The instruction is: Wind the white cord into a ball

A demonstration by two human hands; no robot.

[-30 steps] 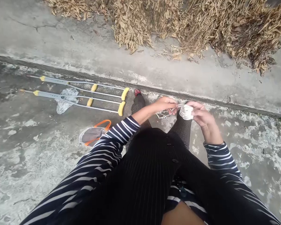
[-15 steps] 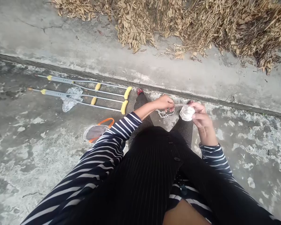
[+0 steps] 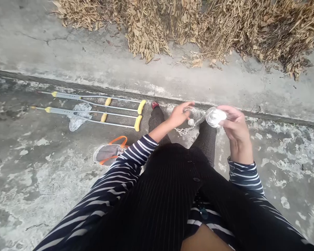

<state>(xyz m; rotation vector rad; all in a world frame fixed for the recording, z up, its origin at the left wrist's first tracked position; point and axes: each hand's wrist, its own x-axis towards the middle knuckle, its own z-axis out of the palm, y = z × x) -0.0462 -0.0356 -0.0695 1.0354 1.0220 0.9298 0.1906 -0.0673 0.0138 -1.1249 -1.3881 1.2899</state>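
No writing, label or number can be read on the ball of white string [image 3: 214,117] or the crutches [image 3: 65,111].

Fibrous white twine ball [image 3: 214,117], rough matt concrete ground [image 3: 28,181].

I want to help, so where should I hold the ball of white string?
Hold the ball of white string around its round underside, coming from below. The right hand covers its top and right side, so that part is taken. Stay clear of the left side too, where a strand runs out and could get pinched.
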